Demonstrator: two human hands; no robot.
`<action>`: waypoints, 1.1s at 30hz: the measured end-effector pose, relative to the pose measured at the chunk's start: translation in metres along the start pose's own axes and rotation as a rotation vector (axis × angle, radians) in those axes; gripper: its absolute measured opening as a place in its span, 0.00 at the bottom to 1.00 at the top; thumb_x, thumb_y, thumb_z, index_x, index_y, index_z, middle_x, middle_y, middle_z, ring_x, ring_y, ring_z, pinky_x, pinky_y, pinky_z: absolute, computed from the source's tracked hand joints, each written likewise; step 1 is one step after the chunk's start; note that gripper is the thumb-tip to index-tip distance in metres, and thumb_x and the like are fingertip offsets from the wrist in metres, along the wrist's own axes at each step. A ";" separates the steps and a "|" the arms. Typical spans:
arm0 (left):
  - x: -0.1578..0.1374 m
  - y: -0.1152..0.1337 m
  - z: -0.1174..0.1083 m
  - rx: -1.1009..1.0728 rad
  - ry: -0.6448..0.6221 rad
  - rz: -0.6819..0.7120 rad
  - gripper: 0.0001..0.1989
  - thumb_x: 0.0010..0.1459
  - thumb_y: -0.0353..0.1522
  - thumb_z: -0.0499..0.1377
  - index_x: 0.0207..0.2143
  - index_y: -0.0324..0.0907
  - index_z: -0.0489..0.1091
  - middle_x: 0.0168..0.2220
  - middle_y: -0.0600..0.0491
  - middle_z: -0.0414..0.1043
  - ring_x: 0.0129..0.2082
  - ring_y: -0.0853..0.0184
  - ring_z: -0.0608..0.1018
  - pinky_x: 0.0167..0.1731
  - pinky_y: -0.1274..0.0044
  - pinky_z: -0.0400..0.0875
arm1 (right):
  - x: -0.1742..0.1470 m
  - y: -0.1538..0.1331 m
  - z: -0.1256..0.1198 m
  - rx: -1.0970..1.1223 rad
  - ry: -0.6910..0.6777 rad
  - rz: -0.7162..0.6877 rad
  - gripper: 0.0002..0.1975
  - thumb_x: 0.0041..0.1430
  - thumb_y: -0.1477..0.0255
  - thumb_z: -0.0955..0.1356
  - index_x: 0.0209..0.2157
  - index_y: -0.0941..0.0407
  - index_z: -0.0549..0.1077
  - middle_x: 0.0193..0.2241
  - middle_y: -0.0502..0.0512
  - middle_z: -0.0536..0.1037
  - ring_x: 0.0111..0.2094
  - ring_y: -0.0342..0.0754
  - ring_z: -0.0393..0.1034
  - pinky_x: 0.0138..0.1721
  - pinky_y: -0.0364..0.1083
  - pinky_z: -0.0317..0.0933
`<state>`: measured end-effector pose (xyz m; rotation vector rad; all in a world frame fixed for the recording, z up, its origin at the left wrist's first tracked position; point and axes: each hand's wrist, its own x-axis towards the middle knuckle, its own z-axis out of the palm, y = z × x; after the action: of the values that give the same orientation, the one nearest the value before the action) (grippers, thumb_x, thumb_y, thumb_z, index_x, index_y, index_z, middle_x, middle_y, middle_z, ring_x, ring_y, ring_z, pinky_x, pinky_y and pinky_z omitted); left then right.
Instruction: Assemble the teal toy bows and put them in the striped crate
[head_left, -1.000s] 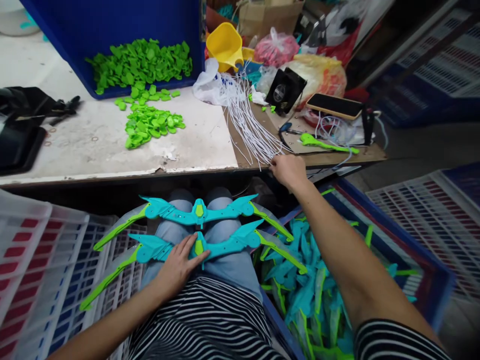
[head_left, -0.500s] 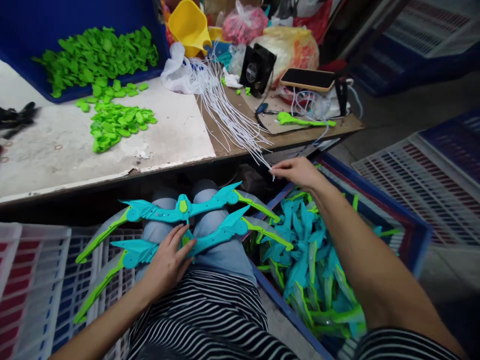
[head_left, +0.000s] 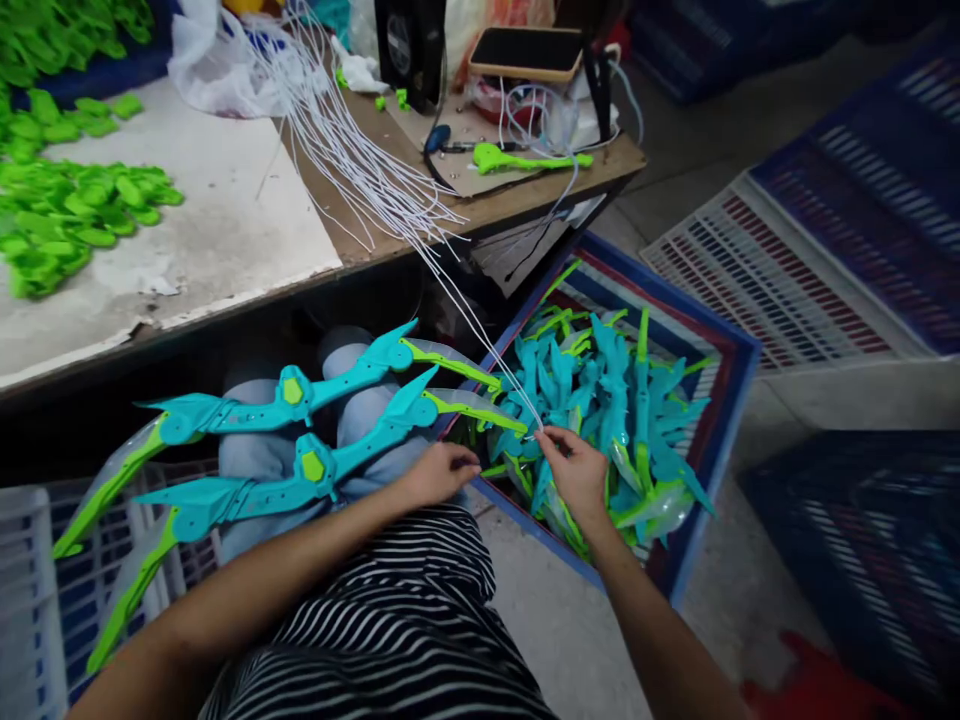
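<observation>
Two toy bows lie side by side across my lap, turquoise with bright green tips: the farther bow [head_left: 292, 392] and the nearer bow [head_left: 311, 465]. My right hand [head_left: 576, 470] pinches the ends of a few white strings [head_left: 487, 335], drawn taut from a bundle on the table. Just right of the nearer bow, my left hand [head_left: 442, 472] hovers over my lap. Its fingers are loosely curled and apart, with nothing visible in them. The white string bundle [head_left: 360, 160] hangs over the table edge.
Below my right hand stands a blue crate [head_left: 739, 370] full of similar bows. On the table [head_left: 247, 200] are green plastic parts [head_left: 82, 215], a black fan [head_left: 411, 50], a phone [head_left: 525, 52] and a green bow limb [head_left: 529, 160]. More crates stand at right and lower left.
My right hand has pulled a few strings toward me, out from the bundle. My left hand has left the nearer bow and moved right. The view has swung right.
</observation>
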<state>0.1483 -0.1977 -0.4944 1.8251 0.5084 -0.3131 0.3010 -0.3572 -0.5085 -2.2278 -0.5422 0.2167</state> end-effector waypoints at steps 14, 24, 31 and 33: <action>0.076 0.003 0.038 -0.592 -0.035 -0.294 0.12 0.57 0.23 0.52 0.41 0.34 0.72 0.26 0.52 0.74 0.21 0.75 0.72 0.24 0.82 0.67 | -0.008 0.024 0.025 -0.138 0.076 -0.504 0.09 0.61 0.68 0.65 0.31 0.54 0.76 0.28 0.55 0.79 0.32 0.48 0.72 0.37 0.48 0.65; 0.100 -0.008 0.055 -0.908 -0.156 -0.234 0.07 0.54 0.29 0.62 0.27 0.32 0.72 0.23 0.52 0.73 0.21 0.75 0.74 0.25 0.82 0.68 | -0.001 0.039 0.029 0.213 0.017 -0.137 0.12 0.53 0.60 0.68 0.26 0.54 0.75 0.29 0.54 0.76 0.33 0.48 0.71 0.33 0.47 0.65; 0.094 0.000 0.050 -0.918 -0.120 -0.270 0.07 0.59 0.29 0.58 0.31 0.32 0.72 0.23 0.50 0.73 0.20 0.75 0.73 0.29 0.80 0.70 | -0.003 0.038 0.034 0.372 -0.028 0.004 0.11 0.48 0.60 0.71 0.26 0.54 0.76 0.32 0.55 0.79 0.36 0.49 0.72 0.38 0.49 0.66; 0.093 0.008 0.052 -0.815 -0.100 -0.308 0.09 0.62 0.27 0.52 0.33 0.33 0.70 0.20 0.53 0.71 0.17 0.75 0.71 0.25 0.80 0.68 | -0.004 0.038 0.037 0.448 -0.032 0.118 0.13 0.46 0.58 0.71 0.27 0.54 0.76 0.30 0.54 0.79 0.30 0.47 0.71 0.34 0.48 0.66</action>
<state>0.2355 -0.2322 -0.5462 0.9378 0.7189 -0.3378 0.2969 -0.3558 -0.5621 -1.8216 -0.3384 0.3944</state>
